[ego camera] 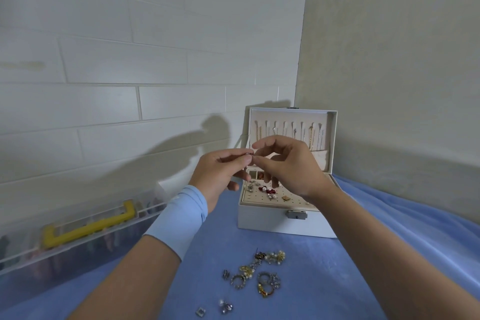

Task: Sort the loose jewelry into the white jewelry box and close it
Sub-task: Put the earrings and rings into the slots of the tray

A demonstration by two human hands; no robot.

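Box: white jewelry box (262, 221) is stood open on the blue cloth (220, 241), lid up.
Pile: loose jewelry (259, 273) is left unsorted, nearer the body.
Hands: left hand (220, 171) and right hand (291, 166) are both pinched on one small piece (250, 155).
Key bit: small piece is held right above the box's peg tray (298, 197), so probably only a short drop is needed; right hand is nearer.

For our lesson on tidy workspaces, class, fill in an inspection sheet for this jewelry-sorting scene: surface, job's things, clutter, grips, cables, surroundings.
Surface: blue cloth, wrinkled at right.
Job's things: white jewelry box, lid open upright, necklaces hanging in it; loose jewelry on the cloth in front.
Clutter: clear plastic case with yellow handle, at left.
Grips: left hand and right hand both pinch a small silver piece above the box.
Cables: nothing seen.
Surroundings: white tiled wall behind, plain wall at right.
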